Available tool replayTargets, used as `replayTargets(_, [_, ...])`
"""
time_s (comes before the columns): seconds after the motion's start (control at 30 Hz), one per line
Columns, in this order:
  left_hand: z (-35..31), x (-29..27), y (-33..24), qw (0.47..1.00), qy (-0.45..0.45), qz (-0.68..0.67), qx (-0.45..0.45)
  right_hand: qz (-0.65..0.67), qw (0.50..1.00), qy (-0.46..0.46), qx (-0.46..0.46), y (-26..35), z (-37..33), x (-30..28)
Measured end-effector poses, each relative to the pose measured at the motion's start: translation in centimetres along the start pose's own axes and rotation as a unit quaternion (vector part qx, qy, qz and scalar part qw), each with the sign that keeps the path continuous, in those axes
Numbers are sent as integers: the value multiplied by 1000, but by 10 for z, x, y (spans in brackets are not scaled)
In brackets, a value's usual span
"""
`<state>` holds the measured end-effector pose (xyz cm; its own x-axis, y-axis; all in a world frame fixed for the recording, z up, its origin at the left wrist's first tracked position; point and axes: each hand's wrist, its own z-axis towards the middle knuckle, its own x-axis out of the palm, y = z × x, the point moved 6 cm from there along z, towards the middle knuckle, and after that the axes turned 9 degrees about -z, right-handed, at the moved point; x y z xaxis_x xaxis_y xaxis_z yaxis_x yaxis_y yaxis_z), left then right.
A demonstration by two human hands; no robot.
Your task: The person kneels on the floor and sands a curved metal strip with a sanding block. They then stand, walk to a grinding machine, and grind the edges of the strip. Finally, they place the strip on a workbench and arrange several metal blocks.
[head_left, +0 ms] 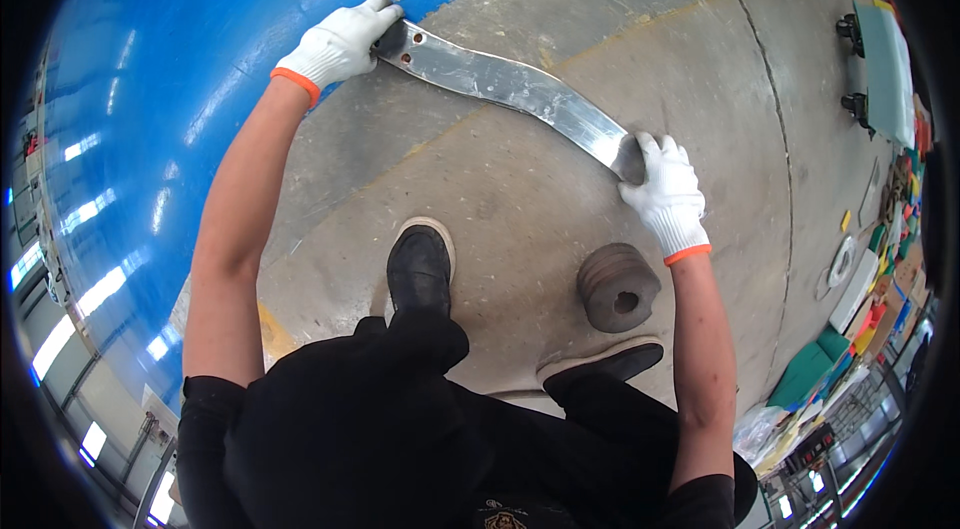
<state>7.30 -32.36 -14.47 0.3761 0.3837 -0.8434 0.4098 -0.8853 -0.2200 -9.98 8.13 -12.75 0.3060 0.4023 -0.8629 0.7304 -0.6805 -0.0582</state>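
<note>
Both my hands wear white knit gloves with orange cuffs, the fingertips smudged grey. Between them stretches a long, curved, shiny metal blade (515, 89) with holes near its left end. My left hand (345, 39) grips that end at the far left. My right hand (662, 184) is closed on the other end, lower and nearer to me. The fingers wrap over the ends, so the tips of the blade are partly hidden. Below the right hand, by my right shoe, a dark grooved metal cylinder (618, 287) with a hole in its end rests on the floor.
Blue-painted floor (190, 59) covers the left, bare concrete (480, 189) the middle. My dark shoes (420, 264) stand close by. At the far right is a pale-green wheeled cart (885, 74); below it lie scattered colourful pieces and a green sheet (808, 369).
</note>
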Motion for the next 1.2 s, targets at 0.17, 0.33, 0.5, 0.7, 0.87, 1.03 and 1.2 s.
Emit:
replayTargets(0.17, [-1,0,-3,1000,4,-3,2,1,1000,22,3,0,2,2])
replayTargets(0.33, [1,-3,-6,1000,-12,-23,2,-9,1000,-3,-2,0,2,4])
replayTargets(0.5, [-5,-9,-114,982,-35,115,147,-17,1000,20,3,2,-2,-8])
replayTargets(0.7, [13,26,-182,974,-81,8,211,1,999,-35,-6,15,-4,-27])
replayTargets(0.87, [13,5,-198,984,30,40,172,-8,999,-31,13,10,-9,-9])
replayTargets(1.03, [18,5,-203,982,67,71,164,-3,1000,27,13,4,-5,-8])
replayTargets(1.2, [9,22,-200,985,6,59,160,16,999,35,-11,3,-7,-14])
